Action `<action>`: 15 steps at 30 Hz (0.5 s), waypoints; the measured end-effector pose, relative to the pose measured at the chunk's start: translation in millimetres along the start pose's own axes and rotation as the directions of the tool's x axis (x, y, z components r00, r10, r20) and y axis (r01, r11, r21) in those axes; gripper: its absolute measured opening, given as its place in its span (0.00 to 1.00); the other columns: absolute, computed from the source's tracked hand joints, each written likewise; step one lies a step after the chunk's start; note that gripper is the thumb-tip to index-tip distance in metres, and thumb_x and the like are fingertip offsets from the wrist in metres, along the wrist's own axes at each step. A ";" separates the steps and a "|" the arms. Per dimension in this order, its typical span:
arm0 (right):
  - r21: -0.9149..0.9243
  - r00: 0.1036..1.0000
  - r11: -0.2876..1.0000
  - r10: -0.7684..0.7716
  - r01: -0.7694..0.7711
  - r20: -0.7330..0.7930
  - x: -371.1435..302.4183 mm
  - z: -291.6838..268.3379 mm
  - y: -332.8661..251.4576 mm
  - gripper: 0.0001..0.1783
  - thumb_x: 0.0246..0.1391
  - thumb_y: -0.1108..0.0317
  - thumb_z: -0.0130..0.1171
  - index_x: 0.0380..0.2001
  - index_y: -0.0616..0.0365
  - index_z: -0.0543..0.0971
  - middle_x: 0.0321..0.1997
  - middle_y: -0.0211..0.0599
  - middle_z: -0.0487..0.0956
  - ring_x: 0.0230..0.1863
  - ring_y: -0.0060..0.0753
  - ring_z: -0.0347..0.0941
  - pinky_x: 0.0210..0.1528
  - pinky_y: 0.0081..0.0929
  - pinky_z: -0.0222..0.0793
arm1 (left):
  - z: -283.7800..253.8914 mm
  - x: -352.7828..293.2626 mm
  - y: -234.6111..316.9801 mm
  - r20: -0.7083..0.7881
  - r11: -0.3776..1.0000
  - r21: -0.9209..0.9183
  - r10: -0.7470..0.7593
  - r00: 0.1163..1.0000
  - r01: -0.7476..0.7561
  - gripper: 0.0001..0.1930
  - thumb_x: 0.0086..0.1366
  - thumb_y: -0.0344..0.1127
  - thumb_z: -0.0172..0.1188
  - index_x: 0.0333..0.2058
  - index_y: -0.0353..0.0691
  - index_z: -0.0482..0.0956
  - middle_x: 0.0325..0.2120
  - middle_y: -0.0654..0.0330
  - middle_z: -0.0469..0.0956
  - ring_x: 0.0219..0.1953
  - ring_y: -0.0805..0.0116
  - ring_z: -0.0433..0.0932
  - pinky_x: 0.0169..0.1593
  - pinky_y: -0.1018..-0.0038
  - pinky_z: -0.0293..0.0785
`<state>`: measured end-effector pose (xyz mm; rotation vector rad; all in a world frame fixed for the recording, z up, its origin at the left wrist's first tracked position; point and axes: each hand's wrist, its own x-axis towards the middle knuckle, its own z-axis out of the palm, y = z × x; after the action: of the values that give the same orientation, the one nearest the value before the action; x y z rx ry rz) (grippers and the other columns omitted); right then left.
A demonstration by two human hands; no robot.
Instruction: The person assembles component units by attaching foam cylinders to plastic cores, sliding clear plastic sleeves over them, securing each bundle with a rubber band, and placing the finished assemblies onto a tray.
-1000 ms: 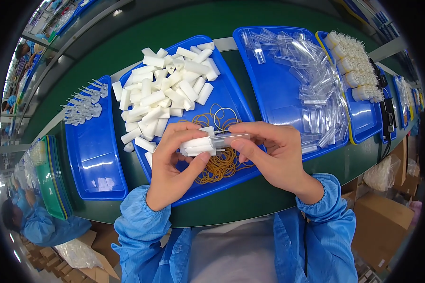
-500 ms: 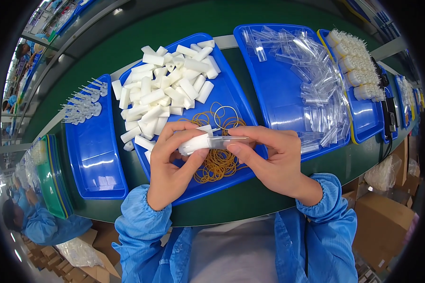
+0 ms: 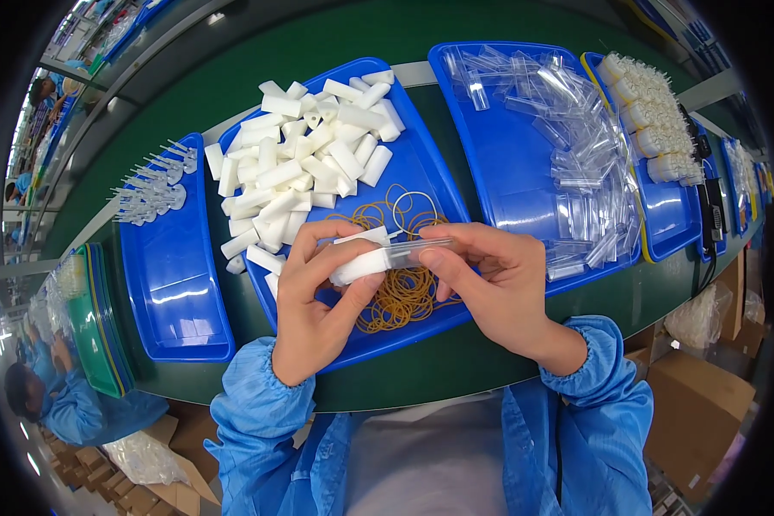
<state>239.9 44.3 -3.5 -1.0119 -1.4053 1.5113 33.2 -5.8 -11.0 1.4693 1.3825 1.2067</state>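
Note:
My left hand [image 3: 308, 301] is closed round a white foam sleeve [image 3: 359, 268], gripping it between thumb and fingers. Beside that sleeve, under the same fingers, lies another white piece [image 3: 368, 236] with a thin pale stem at its end; what it is I cannot tell. My right hand [image 3: 500, 279] pinches a clear plastic tube [image 3: 417, 249] between thumb and fingertips. The tube's left end meets the foam sleeve; whether it is around it or only against it is unclear. Both hands are above tan rubber bands [image 3: 396, 305] in a blue tray [image 3: 430, 163].
Many white foam sleeves [image 3: 275, 176] are heaped in the same tray. At left, a blue tray [image 3: 181, 301] holds clear stemmed parts [image 3: 152, 193]. Clear tubes [image 3: 576, 155] fill part of a right-hand tray [image 3: 512, 185]. White bundled parts [image 3: 649, 116] stand farther right.
The clear tube now slants slightly, its right end raised. My hands stay at nearly the same spot, still holding the foam sleeve and the tube.

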 end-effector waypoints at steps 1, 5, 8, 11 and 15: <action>0.011 0.999 1.000 0.022 -0.023 0.046 0.5 -1.5 0.3 0.12 0.60 0.75 0.64 0.47 0.66 0.83 0.34 0.40 0.85 0.24 0.17 0.76 0.25 0.14 0.71 | -0.3 0.3 0.0 0.003 1.000 0.003 0.011 1.000 -0.011 0.12 0.61 0.26 0.67 0.45 0.36 0.83 0.50 0.54 0.71 0.42 0.67 0.80 0.40 0.76 0.78; 0.045 0.997 0.999 0.026 -0.029 0.067 1.1 -1.5 1.2 0.13 0.60 0.75 0.64 0.47 0.66 0.82 0.34 0.40 0.85 0.24 0.17 0.76 0.25 0.14 0.71 | -0.1 0.1 -0.2 -0.004 1.000 0.009 0.022 1.000 -0.022 0.12 0.61 0.26 0.67 0.44 0.37 0.83 0.50 0.54 0.71 0.42 0.66 0.79 0.40 0.76 0.78; 0.050 0.999 0.998 0.034 -0.036 0.042 0.7 0.6 0.3 0.13 0.58 0.72 0.67 0.45 0.66 0.83 0.29 0.34 0.84 0.24 0.13 0.74 0.24 0.15 0.67 | 0.0 0.5 -1.4 -0.008 0.999 0.028 0.028 1.000 -0.027 0.12 0.61 0.25 0.67 0.44 0.37 0.83 0.50 0.54 0.71 0.43 0.66 0.79 0.40 0.75 0.78; 0.106 0.995 0.991 0.072 -0.079 0.064 0.7 0.7 -1.7 0.13 0.58 0.72 0.67 0.45 0.66 0.83 0.30 0.34 0.84 0.25 0.13 0.74 0.25 0.15 0.68 | 0.3 1.4 -0.1 -0.013 0.999 0.027 0.020 1.000 -0.020 0.11 0.61 0.25 0.67 0.43 0.37 0.83 0.49 0.55 0.71 0.42 0.66 0.79 0.40 0.75 0.78; 0.026 0.995 0.999 0.025 -0.027 0.093 4.7 -5.5 0.1 0.14 0.57 0.73 0.67 0.46 0.66 0.83 0.32 0.34 0.84 0.25 0.13 0.74 0.25 0.16 0.68 | -1.3 2.7 1.2 0.011 0.999 0.030 0.023 1.000 -0.023 0.11 0.60 0.25 0.67 0.43 0.37 0.83 0.49 0.55 0.72 0.41 0.67 0.79 0.38 0.77 0.77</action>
<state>243.5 50.7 -4.1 -0.9574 -1.4364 1.6101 32.2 -3.4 -9.1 1.5143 1.3860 1.1949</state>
